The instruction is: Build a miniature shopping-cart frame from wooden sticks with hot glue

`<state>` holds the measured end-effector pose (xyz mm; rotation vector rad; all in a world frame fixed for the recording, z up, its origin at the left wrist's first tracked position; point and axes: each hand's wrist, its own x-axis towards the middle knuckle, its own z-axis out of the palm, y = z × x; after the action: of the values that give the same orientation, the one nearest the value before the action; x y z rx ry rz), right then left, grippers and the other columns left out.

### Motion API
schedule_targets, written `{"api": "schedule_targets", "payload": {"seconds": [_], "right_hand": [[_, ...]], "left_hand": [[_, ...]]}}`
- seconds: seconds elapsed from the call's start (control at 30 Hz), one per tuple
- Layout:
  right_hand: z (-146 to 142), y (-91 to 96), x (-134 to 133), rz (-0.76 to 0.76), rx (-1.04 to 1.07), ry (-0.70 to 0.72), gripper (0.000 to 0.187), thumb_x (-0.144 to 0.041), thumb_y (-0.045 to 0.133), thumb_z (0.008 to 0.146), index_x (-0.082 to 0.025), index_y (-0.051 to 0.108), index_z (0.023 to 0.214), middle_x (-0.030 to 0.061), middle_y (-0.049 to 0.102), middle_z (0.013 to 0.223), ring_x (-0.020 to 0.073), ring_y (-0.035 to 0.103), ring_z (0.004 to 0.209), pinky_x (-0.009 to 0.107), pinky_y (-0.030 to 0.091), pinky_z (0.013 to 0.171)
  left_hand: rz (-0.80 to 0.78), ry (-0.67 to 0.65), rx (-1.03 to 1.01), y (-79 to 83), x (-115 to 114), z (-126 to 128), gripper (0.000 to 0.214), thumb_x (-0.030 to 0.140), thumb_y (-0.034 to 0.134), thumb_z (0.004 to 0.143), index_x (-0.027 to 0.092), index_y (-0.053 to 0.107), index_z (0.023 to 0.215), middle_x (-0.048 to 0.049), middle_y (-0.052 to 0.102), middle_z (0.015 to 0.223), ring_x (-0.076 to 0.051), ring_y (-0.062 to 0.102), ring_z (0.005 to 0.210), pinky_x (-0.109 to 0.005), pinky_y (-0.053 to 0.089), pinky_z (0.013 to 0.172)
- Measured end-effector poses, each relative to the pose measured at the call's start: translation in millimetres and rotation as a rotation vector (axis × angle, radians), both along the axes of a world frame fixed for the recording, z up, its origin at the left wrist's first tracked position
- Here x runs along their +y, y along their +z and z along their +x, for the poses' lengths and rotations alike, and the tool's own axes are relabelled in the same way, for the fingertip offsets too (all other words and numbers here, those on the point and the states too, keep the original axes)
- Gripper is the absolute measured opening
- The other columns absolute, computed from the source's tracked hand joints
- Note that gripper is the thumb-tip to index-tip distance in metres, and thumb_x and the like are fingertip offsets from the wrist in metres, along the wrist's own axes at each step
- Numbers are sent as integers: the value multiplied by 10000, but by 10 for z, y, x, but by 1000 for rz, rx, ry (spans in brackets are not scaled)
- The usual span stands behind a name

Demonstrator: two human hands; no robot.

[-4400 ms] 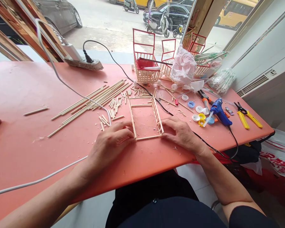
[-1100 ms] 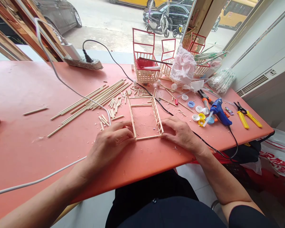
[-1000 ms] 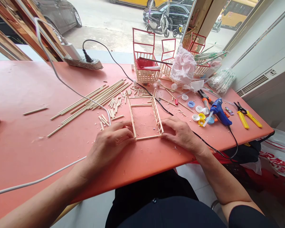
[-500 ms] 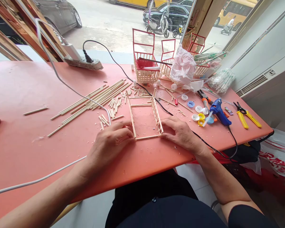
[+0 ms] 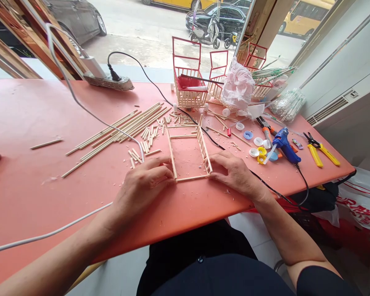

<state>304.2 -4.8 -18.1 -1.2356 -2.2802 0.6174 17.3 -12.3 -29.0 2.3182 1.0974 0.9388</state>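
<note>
A small frame of wooden sticks (image 5: 191, 179) rests on the orange-pink table (image 5: 80, 205), with a ladder-like panel along its right side. My left hand (image 5: 149, 176) is closed on the frame's near left corner, fingers bent against the upright side. At the near right corner, my right hand (image 5: 232, 170) pinches the slatted side between thumb and fingers. Cut short sticks (image 5: 146, 142) lie scattered just beyond my left hand, and long sticks (image 5: 123, 131) lie bunched to their left.
Behind the frame stands a miniature shopping cart (image 5: 189, 88) with red trim, near a crumpled plastic bag (image 5: 238, 84). To the right lie bottle caps (image 5: 254, 152), a blue glue gun (image 5: 285, 146) and yellow-handled pliers (image 5: 322, 152). A white cable (image 5: 77, 224) crosses the left; a power strip (image 5: 111, 82) sits behind.
</note>
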Motion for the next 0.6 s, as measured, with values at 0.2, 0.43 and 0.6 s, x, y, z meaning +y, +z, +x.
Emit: {"api": "schedule_targets", "payload": {"seconds": [0.2,0.43,0.6], "right_hand": [[-4,-10,1,11,-8,3,314,-296,743,922,-207,703,1220,103,713,1237,264,656,1169,385,516,1035],[4,-26,3,38,-7,13,316,-324,739,927,-187,707,1210,114,718,1217,269,664,1148,385,526,1014],[6,-23,1,46,-8,10,316,-330,741,926,-209,708,1216,106,719,1223,271,662,1158,393,526,1024]], "left_hand": [[15,2,7,-6,-5,0,204,126,601,943,196,659,760,-46,719,1139,-159,676,981,-252,477,849],[28,0,-4,-22,8,-8,201,144,608,948,194,662,761,-41,719,1119,-153,679,968,-247,476,843],[23,11,-2,-17,4,-11,204,161,608,949,198,664,757,-37,724,1124,-155,687,973,-242,479,847]]}}
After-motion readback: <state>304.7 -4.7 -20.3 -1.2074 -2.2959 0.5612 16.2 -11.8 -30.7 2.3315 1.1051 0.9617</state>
